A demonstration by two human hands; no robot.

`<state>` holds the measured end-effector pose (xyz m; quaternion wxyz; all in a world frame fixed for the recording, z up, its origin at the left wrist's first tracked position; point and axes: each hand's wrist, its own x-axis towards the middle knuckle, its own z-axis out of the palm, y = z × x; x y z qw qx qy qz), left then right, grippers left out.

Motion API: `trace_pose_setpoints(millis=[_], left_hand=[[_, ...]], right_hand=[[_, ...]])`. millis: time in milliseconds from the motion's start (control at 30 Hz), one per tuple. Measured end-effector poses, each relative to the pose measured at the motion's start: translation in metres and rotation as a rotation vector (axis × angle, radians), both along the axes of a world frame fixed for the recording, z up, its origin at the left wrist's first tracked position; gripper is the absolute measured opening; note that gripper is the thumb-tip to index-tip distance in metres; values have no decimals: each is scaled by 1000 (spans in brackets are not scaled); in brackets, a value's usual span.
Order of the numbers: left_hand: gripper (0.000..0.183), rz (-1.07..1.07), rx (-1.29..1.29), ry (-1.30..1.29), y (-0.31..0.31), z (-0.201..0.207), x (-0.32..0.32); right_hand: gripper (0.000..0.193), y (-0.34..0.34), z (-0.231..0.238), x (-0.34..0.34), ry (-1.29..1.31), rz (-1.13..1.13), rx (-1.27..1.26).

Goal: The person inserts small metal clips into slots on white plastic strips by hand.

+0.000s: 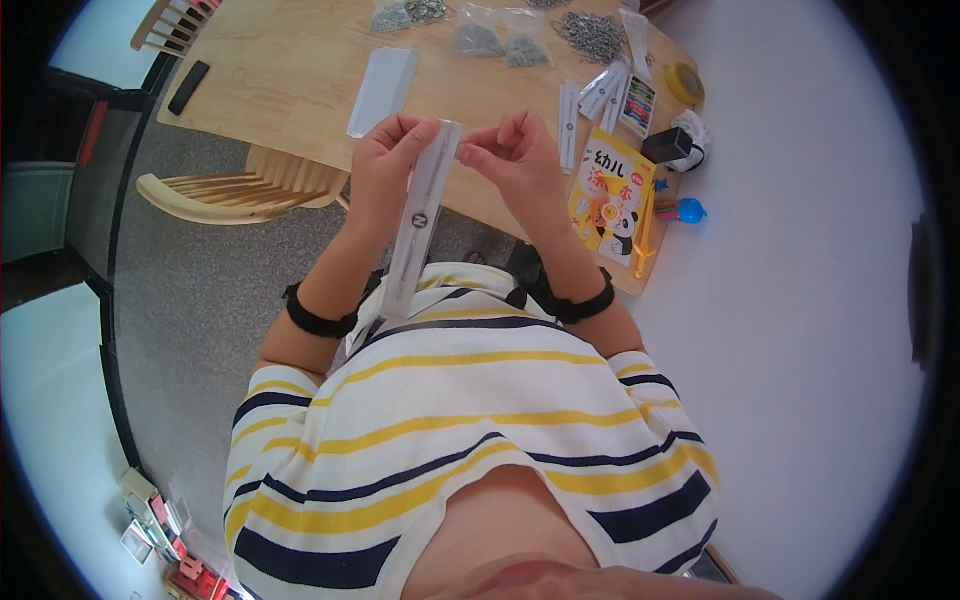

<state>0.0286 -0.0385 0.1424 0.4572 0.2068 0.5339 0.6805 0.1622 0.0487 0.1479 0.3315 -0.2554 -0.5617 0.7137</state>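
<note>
A long, narrow, flat packet [420, 220], whitish with a clear sleeve and a dark round mark at its middle, hangs in front of me, its lower end near my shirt. My left hand [385, 150] grips it by the upper end, thumb on the face and fingers behind. My right hand [520, 165] is at the upper right edge of the packet, fingers curled and thumb against the forefinger. Whatever lies between those fingertips is too small to make out. Beyond my left hand, a stack of white strips [384, 92] lies on the wooden table [290, 80].
Far back are clear bags of small metal parts [525, 50] and a heap of metal pieces [590, 38]. To the right lie similar packets [568, 125], crayons [638, 105], a tape roll [685, 84], a black box [666, 145] and a yellow book [610, 200]. A wooden chair [240, 190] stands left.
</note>
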Motion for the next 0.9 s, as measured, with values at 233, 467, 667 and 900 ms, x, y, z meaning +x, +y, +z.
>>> trace_pose_setpoints(millis=[233,467,667,900], left_hand=[[18,35,32,3,3,1,3],[21,60,21,143,7,-4,3],[23,54,28,179,11,-8,2],[20,50,33,246,16,-11,2]], right_hand=[[34,-1,1,-3,27,-2,-1],[34,0,2,-4,-21,-26,-23],[34,8,0,-4,-65,6,-25],[29,14,5,-2,-61,29,-167]])
